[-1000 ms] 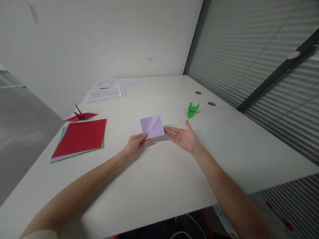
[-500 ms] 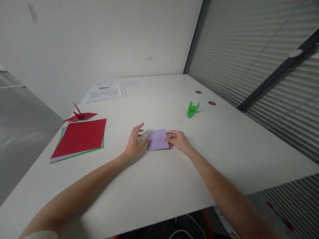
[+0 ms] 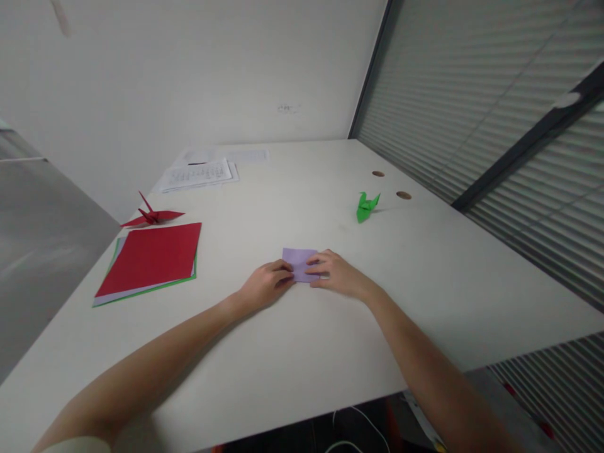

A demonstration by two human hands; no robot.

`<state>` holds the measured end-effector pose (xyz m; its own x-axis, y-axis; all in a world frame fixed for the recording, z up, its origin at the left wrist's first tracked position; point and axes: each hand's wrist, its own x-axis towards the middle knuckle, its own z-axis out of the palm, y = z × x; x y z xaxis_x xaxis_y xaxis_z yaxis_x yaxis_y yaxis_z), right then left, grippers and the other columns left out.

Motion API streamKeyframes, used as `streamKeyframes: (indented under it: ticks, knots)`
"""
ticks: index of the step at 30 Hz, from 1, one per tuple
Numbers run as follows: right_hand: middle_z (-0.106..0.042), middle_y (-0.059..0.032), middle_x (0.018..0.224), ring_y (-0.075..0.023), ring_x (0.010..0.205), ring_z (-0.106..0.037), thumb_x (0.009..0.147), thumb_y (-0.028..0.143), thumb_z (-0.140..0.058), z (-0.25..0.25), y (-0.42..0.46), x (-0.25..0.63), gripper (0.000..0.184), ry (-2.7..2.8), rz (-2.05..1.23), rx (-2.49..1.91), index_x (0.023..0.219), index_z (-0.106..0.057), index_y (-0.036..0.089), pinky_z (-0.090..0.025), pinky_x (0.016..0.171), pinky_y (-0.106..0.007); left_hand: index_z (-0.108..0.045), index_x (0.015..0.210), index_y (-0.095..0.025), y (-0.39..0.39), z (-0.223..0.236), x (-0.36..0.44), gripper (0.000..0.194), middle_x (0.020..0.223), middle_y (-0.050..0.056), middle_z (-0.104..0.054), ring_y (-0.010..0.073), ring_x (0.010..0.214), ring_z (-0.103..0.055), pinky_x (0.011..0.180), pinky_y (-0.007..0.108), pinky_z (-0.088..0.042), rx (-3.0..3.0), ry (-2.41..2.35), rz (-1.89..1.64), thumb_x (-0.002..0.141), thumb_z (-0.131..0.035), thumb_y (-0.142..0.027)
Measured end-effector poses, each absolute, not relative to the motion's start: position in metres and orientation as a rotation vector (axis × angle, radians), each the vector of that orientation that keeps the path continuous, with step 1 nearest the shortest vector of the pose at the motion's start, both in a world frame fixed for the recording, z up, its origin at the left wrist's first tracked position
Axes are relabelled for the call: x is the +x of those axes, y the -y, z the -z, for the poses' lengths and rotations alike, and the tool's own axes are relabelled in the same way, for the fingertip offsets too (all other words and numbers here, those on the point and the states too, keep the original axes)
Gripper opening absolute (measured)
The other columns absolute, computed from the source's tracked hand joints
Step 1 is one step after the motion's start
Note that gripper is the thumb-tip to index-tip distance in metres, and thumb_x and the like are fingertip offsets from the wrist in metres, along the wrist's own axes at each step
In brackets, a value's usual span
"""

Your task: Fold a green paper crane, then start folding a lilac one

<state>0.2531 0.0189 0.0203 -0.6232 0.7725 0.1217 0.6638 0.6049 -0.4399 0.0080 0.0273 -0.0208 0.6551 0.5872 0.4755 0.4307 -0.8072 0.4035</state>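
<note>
Both my hands press a folded lilac paper flat on the bench.

The lilac paper (image 3: 299,261) lies mid-bench; my left hand (image 3: 265,286) holds down its near-left corner, my right hand (image 3: 336,275) its right side, fingers (image 3: 315,272) flat on the sheet, not clenched. Far right sits a green paper crane (image 3: 366,207); left, a red paper stack (image 3: 151,260) and red crane (image 3: 151,216).

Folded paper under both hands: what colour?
Pale lilac. The small folded paper sheet shows best in the head view, pressed flat on the white table.
</note>
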Motion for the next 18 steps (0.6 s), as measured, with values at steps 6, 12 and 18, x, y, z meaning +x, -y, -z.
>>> streamKeyframes:
  ticks: [6,12,18]
  knots:
    - [-0.069,-0.0076,0.118,-0.0225,0.107,-0.059,0.088,0.021,-0.061,-0.019,-0.019,0.257,0.018,2.512,-0.545,-1.155,0.096,-0.077,0.024,-0.045,0.098,-0.041,-0.072,0.090,-0.018,-0.023,0.012,0.007,0.014,0.100,0.008,-0.073,0.0259,0.118,-0.061,0.100,0.043,-0.048,2.783,-0.805,-0.839,0.091,-0.060,-0.024]
    - [-0.070,-0.0060,0.119,-0.0247,0.108,-0.059,0.080,0.019,-0.066,-0.019,-0.024,0.268,0.018,2.412,-0.661,-1.205,0.091,-0.078,0.027,-0.045,0.099,-0.043,-0.067,0.112,-0.017,-0.017,0.009,0.007,0.026,0.118,0.011,-0.069,0.0225,0.114,-0.063,0.101,0.045,-0.045,2.804,-0.788,-0.688,0.094,-0.052,-0.028]
    - [-0.073,-0.0077,0.103,-0.0220,0.098,-0.063,0.086,0.021,-0.057,-0.015,-0.027,0.267,0.019,2.182,-0.737,-1.258,0.091,-0.075,0.022,-0.048,0.092,-0.040,-0.054,0.133,-0.020,-0.016,0.006,0.007,0.040,0.131,0.013,-0.062,0.0243,0.120,-0.059,0.102,0.046,-0.044,2.857,-0.708,-0.593,0.096,-0.050,-0.034]
